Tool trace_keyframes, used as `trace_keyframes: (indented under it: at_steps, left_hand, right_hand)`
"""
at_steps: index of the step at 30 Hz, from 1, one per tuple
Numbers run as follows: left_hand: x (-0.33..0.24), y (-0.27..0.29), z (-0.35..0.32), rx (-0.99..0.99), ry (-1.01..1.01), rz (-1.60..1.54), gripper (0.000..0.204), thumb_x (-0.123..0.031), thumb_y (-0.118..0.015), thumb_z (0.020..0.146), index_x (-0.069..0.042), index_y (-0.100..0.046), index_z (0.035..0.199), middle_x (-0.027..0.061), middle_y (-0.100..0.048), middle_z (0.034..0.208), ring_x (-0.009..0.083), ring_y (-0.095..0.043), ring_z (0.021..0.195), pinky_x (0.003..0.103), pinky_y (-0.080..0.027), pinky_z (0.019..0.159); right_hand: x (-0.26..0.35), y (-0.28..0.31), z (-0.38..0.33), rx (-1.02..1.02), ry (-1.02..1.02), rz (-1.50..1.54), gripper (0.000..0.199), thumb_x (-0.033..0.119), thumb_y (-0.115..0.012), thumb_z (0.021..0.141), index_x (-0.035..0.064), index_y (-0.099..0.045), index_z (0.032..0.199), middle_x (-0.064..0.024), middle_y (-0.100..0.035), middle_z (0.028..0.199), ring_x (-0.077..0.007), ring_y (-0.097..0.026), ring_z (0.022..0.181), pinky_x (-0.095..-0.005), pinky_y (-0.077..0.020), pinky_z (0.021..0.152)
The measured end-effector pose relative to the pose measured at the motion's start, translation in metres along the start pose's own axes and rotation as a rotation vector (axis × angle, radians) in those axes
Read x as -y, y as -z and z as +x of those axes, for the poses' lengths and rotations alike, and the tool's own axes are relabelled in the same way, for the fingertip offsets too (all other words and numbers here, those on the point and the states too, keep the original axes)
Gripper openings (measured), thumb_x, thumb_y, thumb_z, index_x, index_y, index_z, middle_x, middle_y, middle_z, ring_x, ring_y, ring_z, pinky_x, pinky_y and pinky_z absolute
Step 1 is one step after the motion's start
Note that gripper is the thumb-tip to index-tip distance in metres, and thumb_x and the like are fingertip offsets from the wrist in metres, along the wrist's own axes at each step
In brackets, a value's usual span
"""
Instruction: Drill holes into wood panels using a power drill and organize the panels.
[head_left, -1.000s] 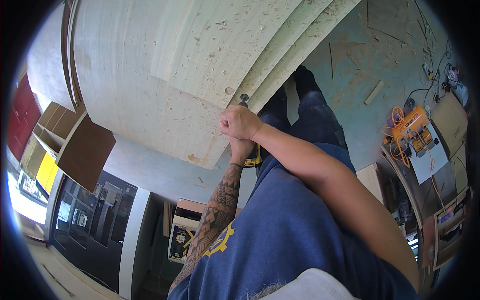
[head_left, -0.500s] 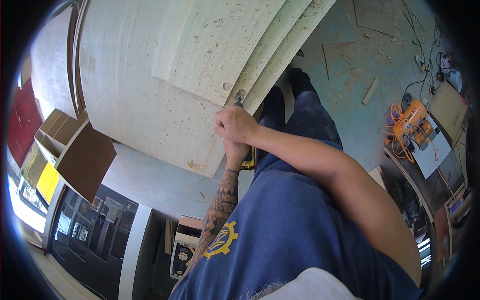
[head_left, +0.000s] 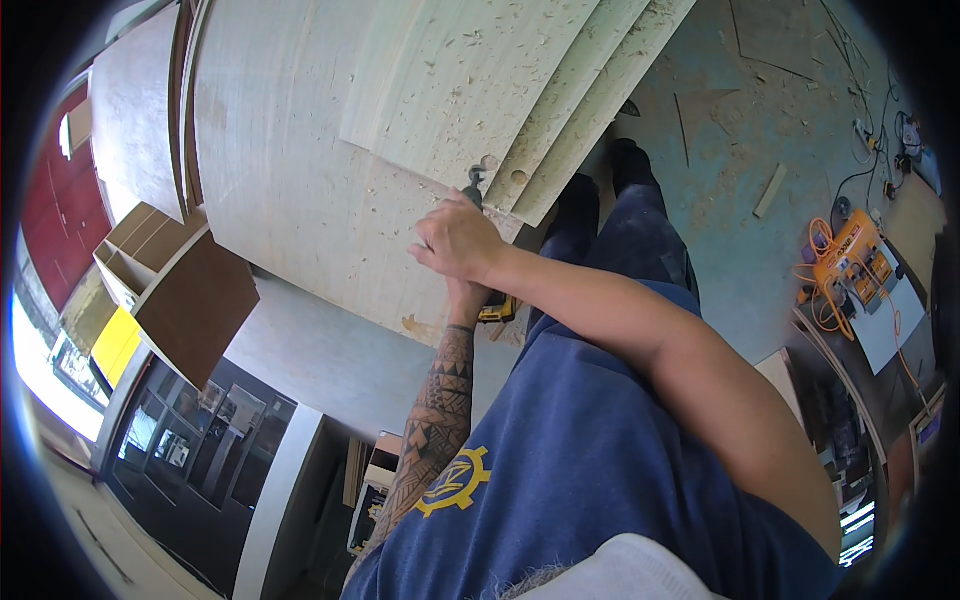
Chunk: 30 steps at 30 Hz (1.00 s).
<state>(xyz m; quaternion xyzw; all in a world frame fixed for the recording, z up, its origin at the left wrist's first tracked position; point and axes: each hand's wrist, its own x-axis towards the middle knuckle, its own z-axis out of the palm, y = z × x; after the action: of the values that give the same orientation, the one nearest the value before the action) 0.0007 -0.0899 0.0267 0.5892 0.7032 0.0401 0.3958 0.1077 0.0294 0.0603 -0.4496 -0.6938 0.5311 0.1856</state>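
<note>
A cordless drill, its yellow-and-black battery showing below my wrists, is held in both hands. My right hand is closed over the top of its body. Beneath it, my left hand is mostly hidden, wrapped about the grip. A wide round boring bit sticks out past my knuckles, at the edge of a shallow round hole in the pale wooden panel. To the right, a second round hole is cut in a panel one step lower.
Shavings lie over the stacked panels, whose stepped edges run along the right. My legs stand beside the stack. An orange tool case with cords lies at the right. A brown-sided wooden cabinet stands at the left.
The bit has left the right-hand hole and moved left to the edge of the other hole. Both hands moved with the drill. The whole view has shifted slightly.
</note>
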Motion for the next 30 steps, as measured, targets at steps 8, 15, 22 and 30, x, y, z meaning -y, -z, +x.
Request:
trace_keyframes:
  at_steps: [8,15,22,30]
  left_hand:
    - [0.004,-0.02,0.032,-0.02,-0.062,-0.045,0.058,-0.024,-0.074,0.089,-0.003,-0.05,0.137,0.0218,-0.054,0.135,0.0379,-0.05,0.128,0.047,-0.04,0.106]
    - [0.014,-0.01,0.035,0.003,-0.073,-0.014,0.057,-0.023,-0.075,0.087,-0.003,-0.051,0.135,0.0211,-0.056,0.134,0.0372,-0.051,0.128,0.047,-0.04,0.107]
    - [-0.029,0.02,0.065,0.136,0.13,-0.253,0.042,-0.019,-0.077,0.084,0.001,-0.062,0.118,0.0186,-0.069,0.115,0.0326,-0.066,0.104,0.042,-0.051,0.09]
    - [-0.006,0.025,0.069,0.181,0.444,-0.566,0.037,-0.016,-0.076,0.086,0.002,-0.061,0.115,0.0149,-0.071,0.099,0.0203,-0.067,0.086,0.039,-0.054,0.072]
  right_hand:
    - [-0.03,0.005,0.013,-0.125,-0.046,0.032,0.029,0.032,-0.071,0.082,0.0048,-0.071,0.072,-0.0166,-0.071,0.076,-0.0347,-0.069,0.081,-0.047,-0.05,0.09]
    - [-0.032,-0.005,0.022,-0.146,-0.012,0.098,0.027,0.03,-0.071,0.077,0.0054,-0.069,0.067,-0.0182,-0.069,0.072,-0.0362,-0.068,0.077,-0.0464,-0.0518,0.085]
    - [-0.04,0.005,0.055,-0.098,-0.159,0.087,0.025,0.03,-0.068,0.075,0.0049,-0.073,0.073,-0.022,-0.069,0.072,-0.0396,-0.071,0.074,-0.0492,-0.058,0.074]
    - [-0.03,0.002,0.08,0.013,-0.203,0.048,0.026,0.028,-0.067,0.075,0.0042,-0.075,0.078,-0.0231,-0.071,0.077,-0.0397,-0.072,0.075,-0.0487,-0.0593,0.074]
